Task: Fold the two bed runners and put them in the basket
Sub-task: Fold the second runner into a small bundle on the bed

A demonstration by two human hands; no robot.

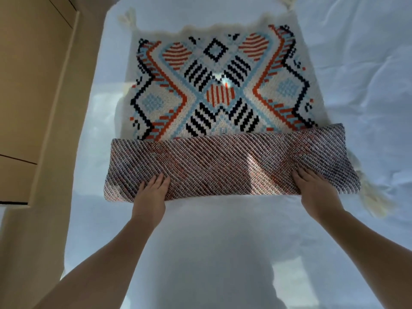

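Observation:
A knitted bed runner (219, 85) with an orange, light-blue and black geometric pattern lies flat on the white bed. Its near end is turned over into a thick fold (231, 161) that shows the speckled reverse side. My left hand (151, 192) grips the near edge of this fold at its left part. My right hand (314, 190) grips the same edge at its right part, fingers on top. Cream tassels (370, 197) hang at the fold's right end. Only this one runner is in view, and no basket is in view.
The white bed sheet (223, 253) is wrinkled on the right. A beige wooden cabinet (29, 97) stands close along the bed's left side, with a narrow strip of floor between them. More tassels (128, 18) lie at the runner's far corners.

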